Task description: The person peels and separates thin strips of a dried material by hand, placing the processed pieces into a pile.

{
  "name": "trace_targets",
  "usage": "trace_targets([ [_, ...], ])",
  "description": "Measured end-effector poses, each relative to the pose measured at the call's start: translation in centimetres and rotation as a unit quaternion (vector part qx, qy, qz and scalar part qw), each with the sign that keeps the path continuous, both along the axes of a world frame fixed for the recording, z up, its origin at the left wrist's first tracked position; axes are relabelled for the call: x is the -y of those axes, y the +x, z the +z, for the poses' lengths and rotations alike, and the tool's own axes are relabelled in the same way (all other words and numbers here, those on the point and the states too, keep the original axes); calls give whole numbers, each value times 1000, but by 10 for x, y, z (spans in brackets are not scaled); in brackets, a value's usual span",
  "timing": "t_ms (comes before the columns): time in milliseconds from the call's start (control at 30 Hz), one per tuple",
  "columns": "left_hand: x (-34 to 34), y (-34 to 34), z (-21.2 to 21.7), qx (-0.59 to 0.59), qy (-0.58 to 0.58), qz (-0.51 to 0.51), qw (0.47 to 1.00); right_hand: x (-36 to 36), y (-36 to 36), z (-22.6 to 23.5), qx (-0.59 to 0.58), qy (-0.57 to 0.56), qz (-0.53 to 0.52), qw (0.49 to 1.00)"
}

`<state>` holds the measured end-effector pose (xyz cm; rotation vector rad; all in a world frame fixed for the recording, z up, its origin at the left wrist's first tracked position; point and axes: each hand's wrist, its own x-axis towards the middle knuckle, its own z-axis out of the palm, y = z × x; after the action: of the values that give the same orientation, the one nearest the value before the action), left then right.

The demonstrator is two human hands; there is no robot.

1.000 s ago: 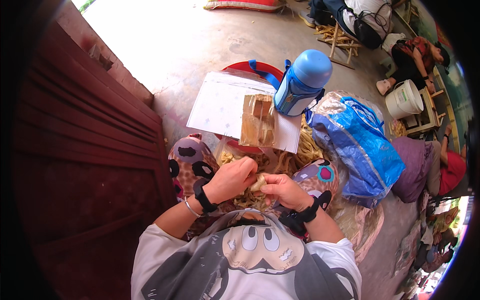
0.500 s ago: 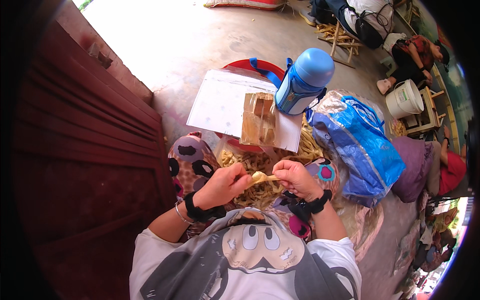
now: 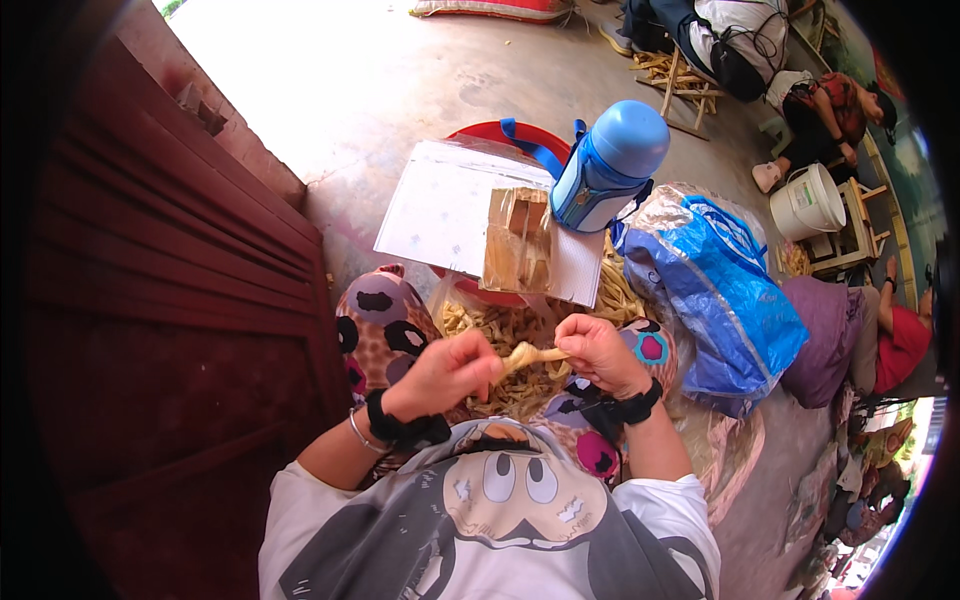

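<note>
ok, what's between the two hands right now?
In the head view, a pale strip spans the gap between the left hand and right hand, both pinching it; the heap of similar strips lies beneath.

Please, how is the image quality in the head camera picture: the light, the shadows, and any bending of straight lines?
Head view: strong daylight washes out the concrete floor; the dark red door lies in shade. Fisheye bends the door's grooves, and the corners are black. The left hand, right hand and pale strip between them look reasonably sharp.

You see a glossy plastic flask (image 3: 610, 165), a shiny woven-plastic bag (image 3: 715, 290), matt paper sheet (image 3: 445, 205), and perhaps fibrous dry strips (image 3: 505, 335).
</note>
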<state>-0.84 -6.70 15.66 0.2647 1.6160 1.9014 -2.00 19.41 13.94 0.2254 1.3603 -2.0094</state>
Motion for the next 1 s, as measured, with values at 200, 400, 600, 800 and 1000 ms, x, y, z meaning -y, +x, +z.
trace_targets([
  [200, -6, -17, 1, 145, 97, -5, 985, 20, -4, 16, -52, 26, 46, 997],
  [400, -2, -15, -9, 141, 97, -72, 983, 25, -6, 12, -66, 19, 75, 995],
  [600, 9, -31, 5, -90, -58, -44, 993, 18, -15, 18, -94, 72, 94, 989],
  [800, -18, -79, 4, -498, -228, 106, 830, 22, -60, 17, -210, 216, -47, 952],
  [1000, -15, -100, -18, -480, -347, 94, 800, 1, -86, -36, -306, 424, -98, 847],
])
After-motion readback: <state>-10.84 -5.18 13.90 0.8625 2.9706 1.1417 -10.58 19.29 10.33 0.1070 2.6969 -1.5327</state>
